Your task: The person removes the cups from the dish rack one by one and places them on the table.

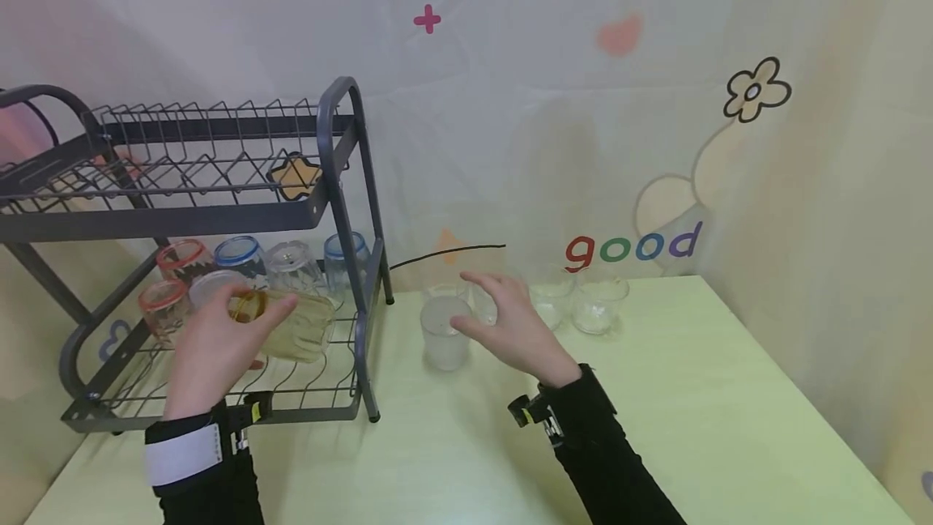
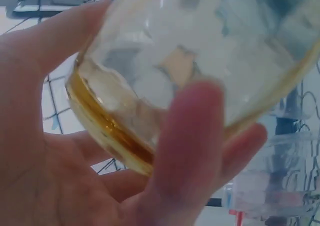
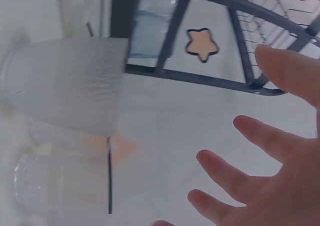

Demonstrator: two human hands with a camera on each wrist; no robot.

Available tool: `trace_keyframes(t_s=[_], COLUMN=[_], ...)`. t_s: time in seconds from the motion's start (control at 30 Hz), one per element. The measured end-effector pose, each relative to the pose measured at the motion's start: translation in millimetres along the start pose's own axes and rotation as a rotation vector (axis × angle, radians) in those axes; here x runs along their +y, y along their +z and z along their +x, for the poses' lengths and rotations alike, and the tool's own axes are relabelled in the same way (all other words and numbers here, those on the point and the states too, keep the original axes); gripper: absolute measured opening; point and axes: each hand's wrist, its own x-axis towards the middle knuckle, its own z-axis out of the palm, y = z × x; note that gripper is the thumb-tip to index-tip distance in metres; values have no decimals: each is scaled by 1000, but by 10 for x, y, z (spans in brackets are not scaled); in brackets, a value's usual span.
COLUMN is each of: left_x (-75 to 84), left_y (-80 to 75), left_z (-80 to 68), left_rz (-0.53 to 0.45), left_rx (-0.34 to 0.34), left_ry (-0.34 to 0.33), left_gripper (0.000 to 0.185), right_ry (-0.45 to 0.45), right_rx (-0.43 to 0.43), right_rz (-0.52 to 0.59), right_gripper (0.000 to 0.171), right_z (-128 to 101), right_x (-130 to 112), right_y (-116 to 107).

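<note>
My left hand [image 1: 215,347] grips a yellow-tinted drinking glass [image 1: 302,329] lying on its side in the air at the front of the rack's lower shelf. In the left wrist view, thumb and fingers wrap around the amber-edged end of that glass [image 2: 150,76]. Over the table to the right, my right hand [image 1: 513,330] has its fingers spread beside a frosted glass [image 1: 445,339]. The right wrist view shows a gap between those fingers [image 3: 220,171] and the frosted glass [image 3: 70,83], which stands upright.
A dark two-tier dish rack [image 1: 160,221] stands at the left. Its lower shelf holds several upside-down glasses, including a red-rimmed glass [image 1: 164,314] and a blue-rimmed glass [image 1: 240,258]. Clear glasses [image 1: 599,310] stand near the back of the green table [image 1: 692,411], before a printed curtain [image 1: 496,144].
</note>
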Motion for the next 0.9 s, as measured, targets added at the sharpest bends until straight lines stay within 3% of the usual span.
trace_keyframes(t_s=[0.17,0.4,0.67,0.9], left_x=[-47,-97,-83,-41], left_y=[-102,-133,-148,-127], left_z=[-70,-62,-65,-86], left_rz=[-63,-136,-353,-387], left_rx=[-45,-134,-172,-189], left_ry=[-58,-55,57,144], left_gripper=[99,98,77,59], right_ry=[-63,-95,-146,-187], right_rx=[-30,-71,-142,-212], right_rz=[52,137,192,320], right_gripper=[61,60,62,65], right_z=[-21,-70,-115,-163], right_x=[-113,-181,-236,-334], right_y=[-74,-83,-75,-104])
